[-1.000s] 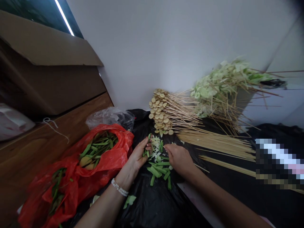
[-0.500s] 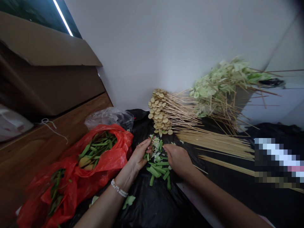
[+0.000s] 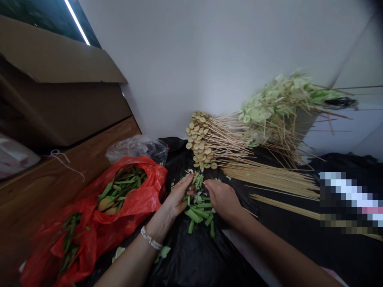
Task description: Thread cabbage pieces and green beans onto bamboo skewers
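My right hand is closed around a thin bamboo skewer, whose tail sticks out past the wrist. Short green bean pieces sit side by side between my two hands, apparently on that skewer's front end. My left hand pinches green bean pieces at its fingertips; part of the grip is hidden. Below the hands, loose cut green bean pieces lie in a small pile on black plastic sheeting, with pale leafy scraps among them.
Left of my hands is a red plastic bag of green beans, beside a clear bag. Skewered round slices and skewered cabbage lean against the wall. Bare skewers lie at right. A cardboard box stands back left.
Green bean pieces now stand in a row at my left fingertips, above the pile. My right hand and the skewer's tail have shifted slightly left.
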